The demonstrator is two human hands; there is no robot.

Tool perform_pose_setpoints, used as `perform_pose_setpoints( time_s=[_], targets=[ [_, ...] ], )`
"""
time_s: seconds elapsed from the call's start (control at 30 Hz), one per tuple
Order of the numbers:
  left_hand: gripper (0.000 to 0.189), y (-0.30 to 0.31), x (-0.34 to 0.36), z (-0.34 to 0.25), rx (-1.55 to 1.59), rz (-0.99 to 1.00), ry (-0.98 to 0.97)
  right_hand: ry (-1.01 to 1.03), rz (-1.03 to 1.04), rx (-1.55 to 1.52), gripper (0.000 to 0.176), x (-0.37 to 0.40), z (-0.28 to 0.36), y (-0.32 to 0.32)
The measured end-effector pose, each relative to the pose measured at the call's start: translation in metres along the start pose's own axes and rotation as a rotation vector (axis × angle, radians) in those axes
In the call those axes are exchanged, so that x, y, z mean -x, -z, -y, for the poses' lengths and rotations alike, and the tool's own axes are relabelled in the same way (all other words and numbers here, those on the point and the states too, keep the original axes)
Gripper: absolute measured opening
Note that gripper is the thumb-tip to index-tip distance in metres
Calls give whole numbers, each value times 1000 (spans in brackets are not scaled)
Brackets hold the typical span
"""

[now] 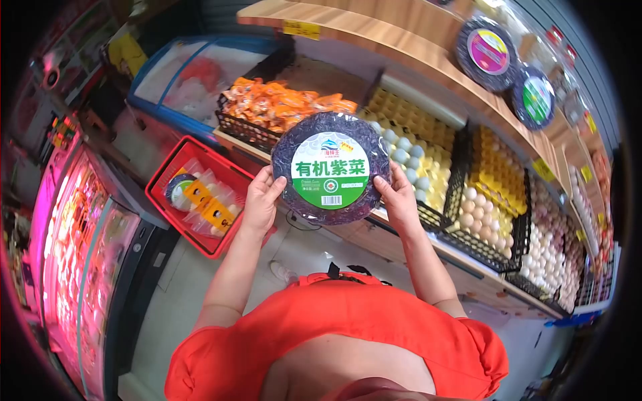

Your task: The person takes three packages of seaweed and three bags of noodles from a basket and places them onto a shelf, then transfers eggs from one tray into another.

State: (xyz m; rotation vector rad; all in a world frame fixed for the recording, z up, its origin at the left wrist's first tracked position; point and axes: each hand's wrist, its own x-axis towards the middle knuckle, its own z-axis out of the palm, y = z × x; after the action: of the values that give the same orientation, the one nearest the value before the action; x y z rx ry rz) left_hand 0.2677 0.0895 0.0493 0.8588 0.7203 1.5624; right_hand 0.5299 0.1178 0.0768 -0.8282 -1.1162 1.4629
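Round dark pack (pixel 331 167) was upright between both hands, green-and-white label facing wearer. Right hand (pixel 264 195) grasped one edge, thumb on front; left hand (pixel 400 195) grasped opposite edge likewise. Red basket (pixel 176 224) near right forearm held another round pack (pixel 179 190), orange-labelled packets (pixel 208 207). Pale bluish eggs (pixel 409 160) lay beyond left hand.
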Motion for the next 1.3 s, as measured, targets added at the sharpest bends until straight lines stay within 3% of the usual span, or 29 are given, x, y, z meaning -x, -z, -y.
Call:
perform_pose_setpoints(
  time_s=[0.3,0.6,0.77,0.83,0.9,0.97,1.03,1.1,1.17,1.3],
  targets=[
    [20,-98,14,68,62,141,185,12,-190,-100,55,91,50,107],
    [32,-147,21,76,-32,293,315,106,-354,-80,43,129,59,144],
    [33,-150,20,78,-135,312,236,118,-424,-4,42,132,63,140],
    [30,-153,20,81,-262,287,163,100,-537,119,42,132,60,141],
    [23,-156,21,78,-389,272,240,165,-535,206,39,133,64,138],
    [17,-166,17,79,-350,280,241,201,-578,486,39,136,85,129],
    [18,-190,15,66,-241,321,248,315,-581,127,36,131,101,130],
    [16,-181,2,66,-361,310,267,361,-503,256,35,127,114,122],
    [22,-182,4,31,-379,310,140,320,-496,391,37,118,105,121],
    [24,-178,-5,12,-464,285,21,258,-483,263,39,90,82,128]
  ],
)
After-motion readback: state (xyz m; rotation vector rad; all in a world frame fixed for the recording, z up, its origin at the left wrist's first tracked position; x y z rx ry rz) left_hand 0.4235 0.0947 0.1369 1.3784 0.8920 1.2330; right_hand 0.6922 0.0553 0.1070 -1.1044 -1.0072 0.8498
